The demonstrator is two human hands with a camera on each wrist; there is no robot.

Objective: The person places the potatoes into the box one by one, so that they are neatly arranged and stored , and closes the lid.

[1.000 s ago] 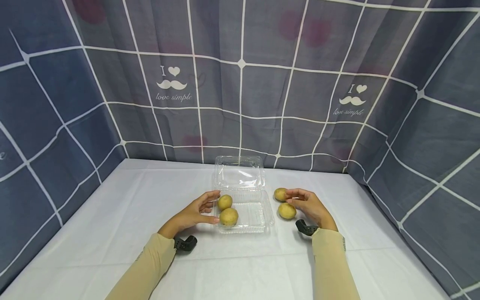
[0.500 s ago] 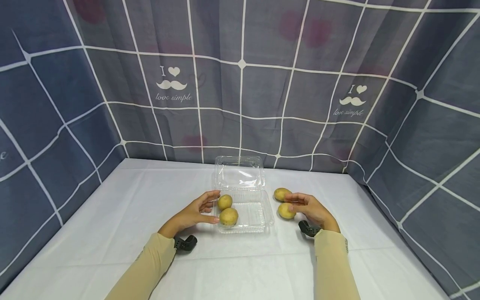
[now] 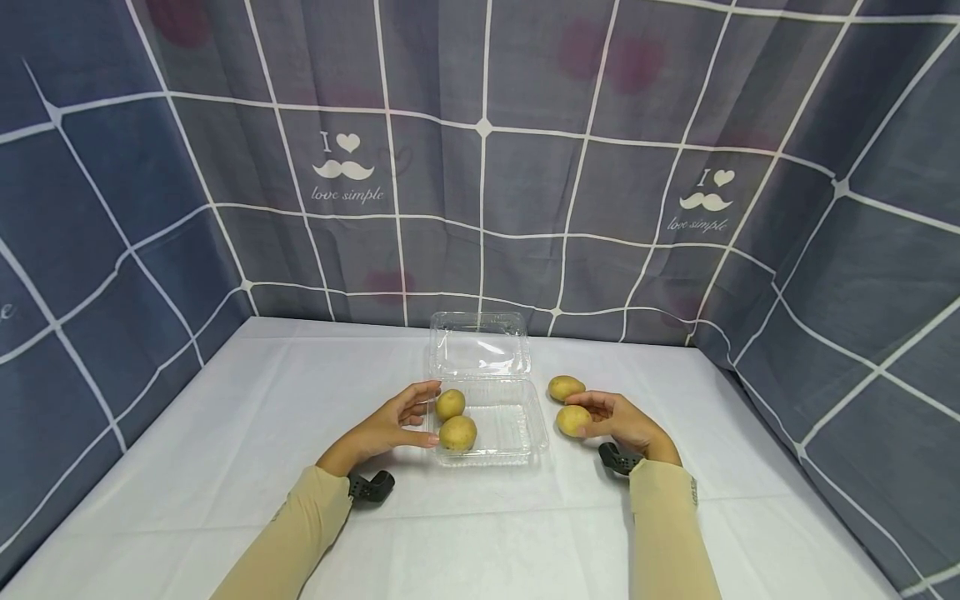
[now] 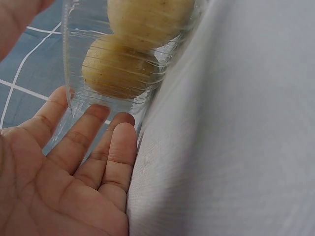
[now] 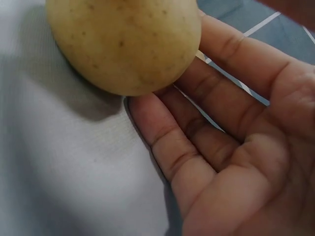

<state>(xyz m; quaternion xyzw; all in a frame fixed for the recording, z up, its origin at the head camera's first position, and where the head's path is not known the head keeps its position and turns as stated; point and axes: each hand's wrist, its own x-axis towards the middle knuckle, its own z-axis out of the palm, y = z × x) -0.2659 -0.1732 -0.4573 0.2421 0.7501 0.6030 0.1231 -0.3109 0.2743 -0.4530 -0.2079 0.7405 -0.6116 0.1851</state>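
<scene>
A clear plastic clamshell box point(image 3: 510, 425) stands with its lid tipped back. Two potatoes, a smaller one point(image 3: 450, 404) and a larger one point(image 3: 457, 433), sit along its left side. My left hand point(image 3: 386, 427) touches that side, thumb and fingers spread apart. In the left wrist view, fairly straight fingers point(image 4: 81, 137) meet the ribbed wall beside the potatoes. To the right of the box, my right hand point(image 3: 626, 423) holds a potato point(image 3: 572, 421) on the cloth between thumb and fingers. Another potato point(image 3: 566, 387) lies just behind it.
White cloth point(image 3: 360, 542) covers the table. A dark checked curtain point(image 3: 480, 192) rises behind it and along both sides. The raised clear lid point(image 3: 480, 346) stands close to the back curtain. Each wrist wears a black camera mount point(image 3: 618, 458).
My right hand has shifted slightly right and toward me, off the rear potato. Its thumb and fingers have come around the nearer potato. The left hand and box stay put.
</scene>
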